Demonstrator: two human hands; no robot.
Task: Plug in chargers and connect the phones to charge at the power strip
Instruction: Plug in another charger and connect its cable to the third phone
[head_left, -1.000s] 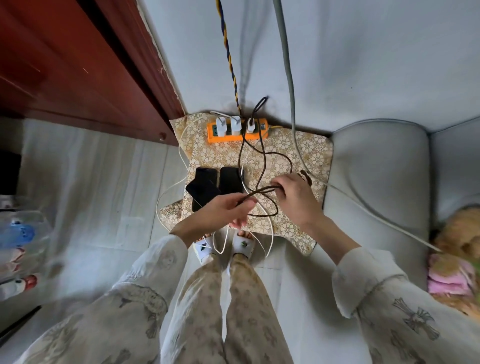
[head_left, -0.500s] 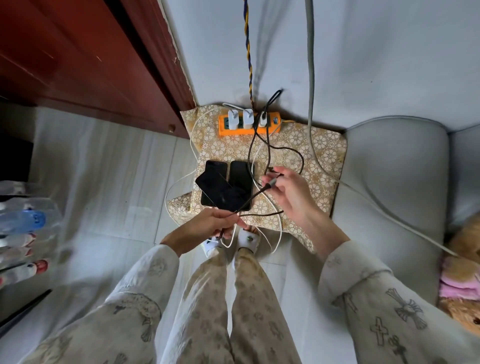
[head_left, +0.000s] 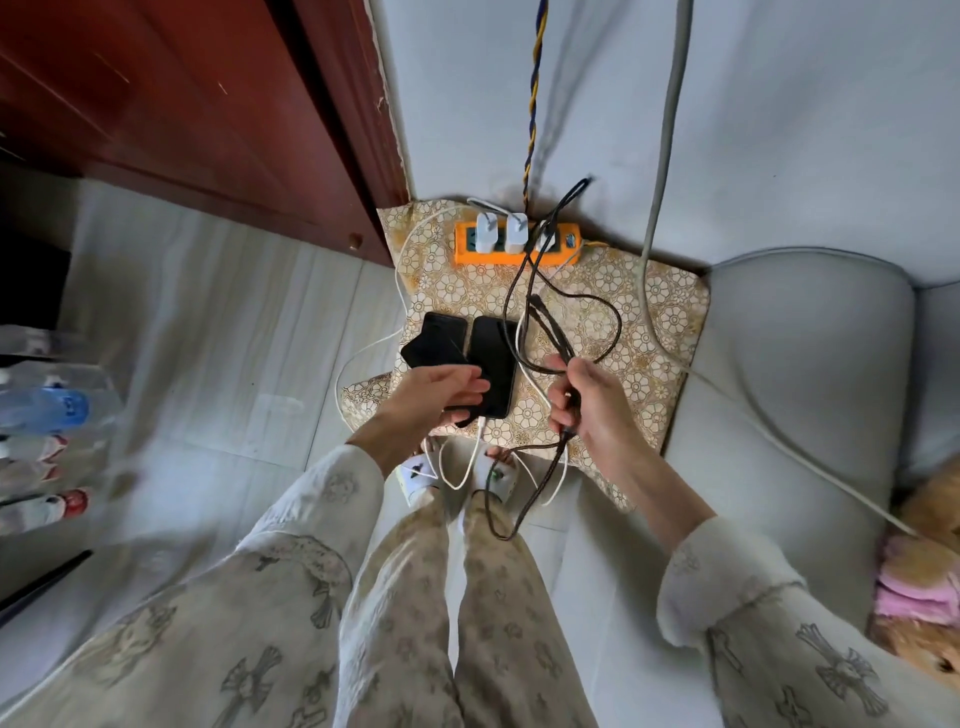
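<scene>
A person in patterned pyjamas stands over a floral cushion (head_left: 613, 317) on the floor by the wall, where an orange power strip (head_left: 514, 253) carries white charger plugs (head_left: 501, 232) and three black phones (head_left: 491, 358) lie near its front edge, one tilted across another. The right hand (head_left: 592, 402) is closed round a bundle of black braided cable (head_left: 566, 410) that runs up to the strip and loops down past the feet. The left hand (head_left: 434, 397), fingers extended, reaches over the nearest, tilted phone (head_left: 431, 345); whether it grips the phone cannot be told.
</scene>
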